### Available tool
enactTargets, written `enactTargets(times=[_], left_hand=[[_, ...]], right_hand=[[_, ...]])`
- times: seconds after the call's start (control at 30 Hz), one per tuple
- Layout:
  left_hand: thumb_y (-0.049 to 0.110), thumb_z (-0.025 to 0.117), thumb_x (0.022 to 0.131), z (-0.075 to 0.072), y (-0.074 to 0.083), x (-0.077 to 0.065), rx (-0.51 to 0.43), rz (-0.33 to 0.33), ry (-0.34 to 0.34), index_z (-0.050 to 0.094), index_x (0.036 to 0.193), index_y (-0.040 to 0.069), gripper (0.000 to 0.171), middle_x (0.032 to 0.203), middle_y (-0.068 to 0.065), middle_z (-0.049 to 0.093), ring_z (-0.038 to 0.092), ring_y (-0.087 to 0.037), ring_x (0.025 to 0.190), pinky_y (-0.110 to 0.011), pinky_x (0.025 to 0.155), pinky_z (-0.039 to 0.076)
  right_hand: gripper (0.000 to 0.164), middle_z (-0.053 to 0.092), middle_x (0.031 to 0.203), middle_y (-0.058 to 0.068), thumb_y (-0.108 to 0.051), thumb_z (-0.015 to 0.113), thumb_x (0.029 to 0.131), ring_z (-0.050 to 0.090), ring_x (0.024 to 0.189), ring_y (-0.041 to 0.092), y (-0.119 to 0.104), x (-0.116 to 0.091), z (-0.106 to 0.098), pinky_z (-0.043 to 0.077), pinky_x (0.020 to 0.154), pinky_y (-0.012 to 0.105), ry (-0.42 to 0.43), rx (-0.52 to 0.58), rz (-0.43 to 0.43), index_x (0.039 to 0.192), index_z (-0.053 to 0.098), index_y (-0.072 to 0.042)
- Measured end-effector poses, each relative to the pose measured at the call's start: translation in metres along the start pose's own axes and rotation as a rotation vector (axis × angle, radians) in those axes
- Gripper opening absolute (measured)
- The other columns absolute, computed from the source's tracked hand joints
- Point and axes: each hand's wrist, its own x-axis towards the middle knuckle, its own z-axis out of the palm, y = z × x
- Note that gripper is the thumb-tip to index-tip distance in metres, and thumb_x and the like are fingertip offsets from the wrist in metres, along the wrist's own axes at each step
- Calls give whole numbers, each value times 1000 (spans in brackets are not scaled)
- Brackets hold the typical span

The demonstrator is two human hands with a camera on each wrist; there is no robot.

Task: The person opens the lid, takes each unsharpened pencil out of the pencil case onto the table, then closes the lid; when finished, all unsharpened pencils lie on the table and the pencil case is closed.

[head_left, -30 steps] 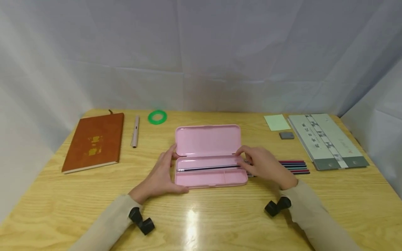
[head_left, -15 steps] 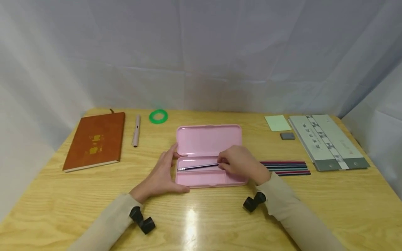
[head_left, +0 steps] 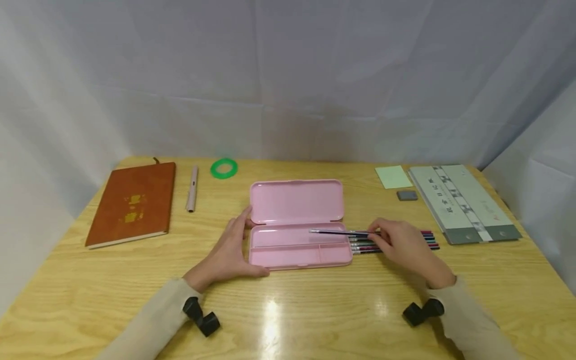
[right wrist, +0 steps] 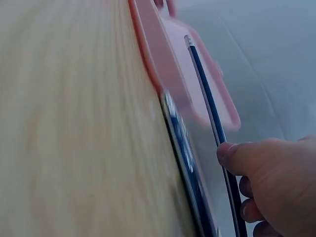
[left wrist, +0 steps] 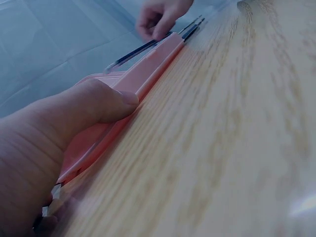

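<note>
In the head view a pink pencil case lies with its lid raised in the middle of the table. My left hand holds its left end, thumb on the front edge and fingers at the back near the hinge. My right hand pinches a dark pencil between thumb and fingers. The pencil's eraser end reaches over the case's back compartment. Beneath that hand several pencils lie side by side against the case's right end, partly hidden. In the right wrist view the held pencil is tilted above the case.
On the left are a brown notebook, a pale pen and a green tape ring. At the right lie a green sticky note, a grey eraser and a pale-green booklet. A white curtain hangs behind.
My right hand first slid left along the pencil in the case, then drew it out to the right, above the other pencils. The left hand has kept its place on the case.
</note>
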Motion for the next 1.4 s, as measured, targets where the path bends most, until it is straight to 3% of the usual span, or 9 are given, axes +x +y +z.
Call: enactTargets(times=[0.17,0.33,0.53,0.93,1.17,1.4], left_hand=[[38,93,49,-2,-1,-2,4,-3,1,9,154,8,138,123,-7,45,45,-23,114,-45,96,43],[39,93,49,-1,-1,-2,12,-5,-2,8,154,9,138,124,-8,45,44,-24,113,-44,95,44],[40,93,48,0,1,-2,19,-16,-5,8,154,9,139,124,-8,45,46,-24,112,-44,95,44],[40,93,50,1,-1,-1,3,-5,-1,8,154,8,138,124,-7,45,46,-24,116,-45,99,42],[39,92,50,0,-2,0,4,7,2,9,154,9,137,124,-5,45,46,-22,117,-45,99,41],[39,93,50,1,-3,-1,6,16,5,8,154,8,138,123,-7,46,46,-24,116,-46,99,42]], right_hand=[[12,37,56,-14,-7,73,83,28,49,-3,30,-42,-13,28,47,20,68,-5,47,89,66,-15],[17,35,58,-16,-3,75,80,27,51,-5,50,-78,-22,27,48,19,80,26,77,86,66,-16],[22,35,58,-18,-2,77,75,28,51,-6,54,-99,-23,27,47,18,76,27,104,84,66,-19],[18,34,57,-16,-11,76,78,26,48,-4,41,-73,-14,24,47,19,75,-42,109,84,62,-21],[22,36,57,-16,-8,75,77,27,47,-5,36,-57,-4,28,46,19,101,-42,43,90,59,-14],[20,37,57,-14,-10,72,81,29,47,-3,17,-33,0,29,47,19,-15,10,28,94,57,-15]])
